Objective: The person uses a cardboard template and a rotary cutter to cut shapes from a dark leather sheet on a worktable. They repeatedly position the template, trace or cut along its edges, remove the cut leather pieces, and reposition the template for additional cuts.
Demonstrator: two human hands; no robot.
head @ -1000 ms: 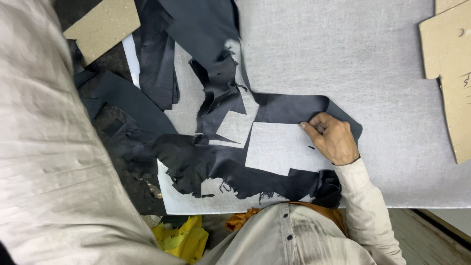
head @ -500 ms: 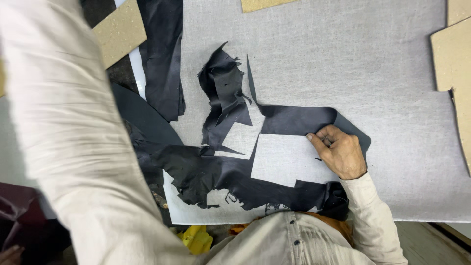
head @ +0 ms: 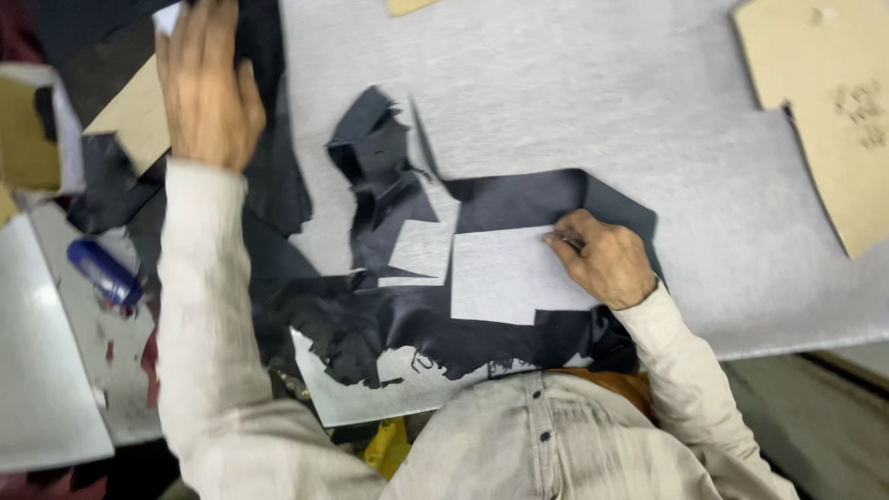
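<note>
The right hand [head: 600,257] rests on a piece of dark navy fabric [head: 519,324] spread on the grey table [head: 648,111], its fingers curled together with the tips pressing at the upper right corner of a rectangular gap cut out of the cloth; whether they pinch a small tool is too blurred to tell. The fabric lies in front of the person's chest, ragged along its lower edge and running up into a crumpled scrap [head: 375,153] near the middle of the table. The left hand [head: 206,88] reaches far out to the upper left, fingers spread flat and open, lying on a darker pile of cloth [head: 278,176] beside a tan cardboard piece [head: 139,116]. Another large tan cardboard pattern [head: 820,102] lies at the table's right edge, well apart from both hands. A blue cylindrical object [head: 104,273] sits on the lower surface at the left.
</note>
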